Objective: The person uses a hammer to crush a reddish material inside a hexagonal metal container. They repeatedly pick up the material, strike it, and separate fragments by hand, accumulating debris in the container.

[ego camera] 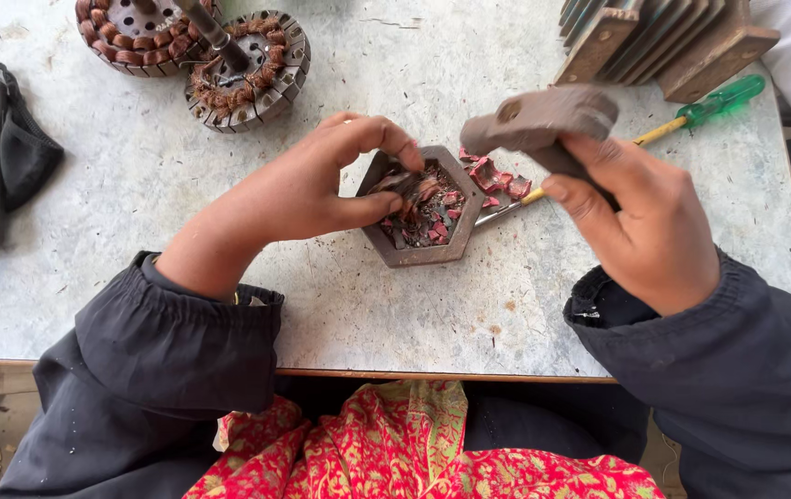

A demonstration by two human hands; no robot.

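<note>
Your hexagonal metal tray [414, 251] lies flat on the worn grey tabletop, near its front edge. It is dark and rusty, with low upright walls, and holds a heap of small red and copper scraps. Your metal block [536, 118] is brown and rough, with a hole in one face, held tilted in the air just right of the tray.
</note>
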